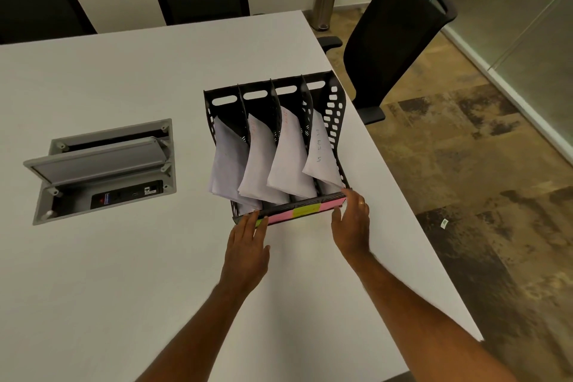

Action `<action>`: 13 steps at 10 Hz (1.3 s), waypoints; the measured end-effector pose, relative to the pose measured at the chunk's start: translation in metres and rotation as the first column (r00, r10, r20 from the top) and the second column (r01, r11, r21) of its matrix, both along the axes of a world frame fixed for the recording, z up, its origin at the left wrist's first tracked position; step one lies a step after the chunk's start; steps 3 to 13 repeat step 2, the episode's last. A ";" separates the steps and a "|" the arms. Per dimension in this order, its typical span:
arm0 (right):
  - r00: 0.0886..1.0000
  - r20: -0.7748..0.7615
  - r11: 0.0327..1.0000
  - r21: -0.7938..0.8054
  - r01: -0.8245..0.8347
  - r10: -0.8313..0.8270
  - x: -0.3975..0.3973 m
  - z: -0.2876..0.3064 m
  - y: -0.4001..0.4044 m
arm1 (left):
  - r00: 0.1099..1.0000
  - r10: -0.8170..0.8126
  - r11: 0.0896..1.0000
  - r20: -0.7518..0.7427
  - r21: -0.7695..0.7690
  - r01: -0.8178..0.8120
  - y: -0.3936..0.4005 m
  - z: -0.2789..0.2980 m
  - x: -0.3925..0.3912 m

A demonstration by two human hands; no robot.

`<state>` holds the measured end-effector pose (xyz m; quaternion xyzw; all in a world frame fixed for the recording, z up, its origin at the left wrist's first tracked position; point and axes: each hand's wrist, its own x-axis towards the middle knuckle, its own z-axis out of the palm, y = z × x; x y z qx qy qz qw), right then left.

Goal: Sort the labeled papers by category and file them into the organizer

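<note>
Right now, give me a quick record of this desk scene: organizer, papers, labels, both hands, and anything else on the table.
organizer: black, four slots, near the table's right edge
papers: white sheets in all four slots, leaning forward
labels: pink and yellow sticky notes along the front rail
left hand: fingers straight, touching the front left corner
right hand: fingers straight, at the front right corner
table: white, with an open grey cable box

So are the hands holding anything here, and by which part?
Both hands touch the organizer's front edge, left hand near its left corner, right hand at its right corner; fingers straight, no grip.
</note>
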<state>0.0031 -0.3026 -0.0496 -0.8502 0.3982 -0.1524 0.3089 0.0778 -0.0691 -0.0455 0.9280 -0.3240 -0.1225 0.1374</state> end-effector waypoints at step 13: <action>0.954 -0.251 0.979 -0.075 -0.191 0.166 -0.030 0.020 0.026 | 0.996 -0.014 0.998 0.084 0.063 0.008 0.028 0.011 -0.014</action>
